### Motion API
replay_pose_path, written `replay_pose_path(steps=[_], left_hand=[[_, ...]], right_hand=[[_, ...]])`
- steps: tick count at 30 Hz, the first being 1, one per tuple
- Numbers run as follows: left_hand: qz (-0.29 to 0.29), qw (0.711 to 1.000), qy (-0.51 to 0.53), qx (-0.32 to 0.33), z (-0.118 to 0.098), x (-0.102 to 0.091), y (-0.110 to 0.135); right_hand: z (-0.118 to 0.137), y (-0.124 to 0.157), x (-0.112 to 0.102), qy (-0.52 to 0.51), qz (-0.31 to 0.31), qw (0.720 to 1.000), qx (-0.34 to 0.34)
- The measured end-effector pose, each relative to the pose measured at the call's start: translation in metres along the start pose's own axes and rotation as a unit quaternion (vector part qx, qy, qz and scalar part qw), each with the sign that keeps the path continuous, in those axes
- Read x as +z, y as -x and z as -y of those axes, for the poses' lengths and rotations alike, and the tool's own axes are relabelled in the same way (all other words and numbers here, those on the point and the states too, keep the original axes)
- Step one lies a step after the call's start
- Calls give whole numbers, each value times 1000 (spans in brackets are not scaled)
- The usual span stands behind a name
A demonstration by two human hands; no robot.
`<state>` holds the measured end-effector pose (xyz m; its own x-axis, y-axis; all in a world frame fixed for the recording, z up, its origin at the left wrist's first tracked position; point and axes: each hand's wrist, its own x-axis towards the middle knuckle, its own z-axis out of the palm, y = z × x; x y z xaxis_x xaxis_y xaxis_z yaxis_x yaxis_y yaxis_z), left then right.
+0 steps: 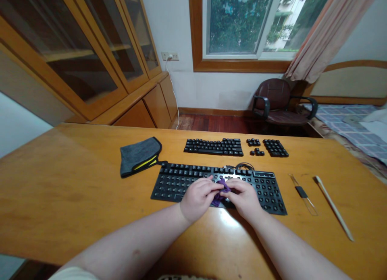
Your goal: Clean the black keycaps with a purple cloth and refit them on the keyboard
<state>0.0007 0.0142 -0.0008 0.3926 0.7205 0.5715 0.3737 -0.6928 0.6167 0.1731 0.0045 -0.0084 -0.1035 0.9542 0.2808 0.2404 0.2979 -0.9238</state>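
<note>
A black keyboard (169, 187) lies across the desk in front of me, most of its keycaps off and the switches bare. Its top rows still carry caps. Over its middle, my left hand (200, 197) and my right hand (244, 197) meet at a crumpled purple cloth (223, 187). Fingers of both hands are closed on the cloth, pinching it from either side. Whether something small is wrapped inside it is hidden.
Behind the keyboard sit loose black keycaps (213, 147), with a number-pad group (275, 148) to the right. A folded grey cloth (139, 156) lies left. Right are a wire keycap puller (301, 192) and a thin brush (334, 208). The keyboard's cable (244, 166) is coiled behind it.
</note>
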Motion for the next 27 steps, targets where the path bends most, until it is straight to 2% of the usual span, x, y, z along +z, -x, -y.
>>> replay_pose_path(steps=[6,15,23,27], left_hand=[[8,1000,7,-24,4,2,2],[-3,999,9,-45,2,2,0],[-4,1000,0,-12,0,3,1],[1,1000,0,-19,1,3,2]], right_hand=[[0,-1,-3,7,19,1000,-3],[1,-1,-3,33,12,999,0],[-2,1,2,6,2,1000,17],[0,1,0,-2,5,1000,13]])
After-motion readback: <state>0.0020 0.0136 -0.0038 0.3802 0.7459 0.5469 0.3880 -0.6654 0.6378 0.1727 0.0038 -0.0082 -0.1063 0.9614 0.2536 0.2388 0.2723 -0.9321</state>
